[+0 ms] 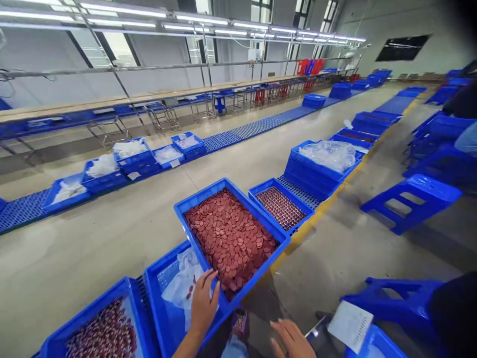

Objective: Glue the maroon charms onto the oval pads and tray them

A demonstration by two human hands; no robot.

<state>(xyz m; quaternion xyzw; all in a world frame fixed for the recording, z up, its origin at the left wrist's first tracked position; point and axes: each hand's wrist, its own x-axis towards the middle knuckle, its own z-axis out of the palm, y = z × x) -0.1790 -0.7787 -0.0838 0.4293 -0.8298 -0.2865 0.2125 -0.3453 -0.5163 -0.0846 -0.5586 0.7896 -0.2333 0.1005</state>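
A blue plastic crate [257,211] full of reddish-brown flat round discs [231,233] sits in front of me, tilted across a lower blue crate [154,298]. My left hand [204,301] is at its near left corner, fingers spread over the rim; whether they press on it I cannot tell. In the lower crate lies a crumpled white plastic bag [182,283] with a few red discs on it. My right hand [292,339] hangs above the floor, right of the crates, its fingers stretched out and nothing visible in them.
At lower left, a blue crate [130,293] holds small reddish, shiny pieces. Beyond the disc crate, another crate [255,191] has neat rows of small parts. Blue stools [434,186] and a notebook [350,323] are on the right. Bag-filled crates [136,164] line the far pallets.
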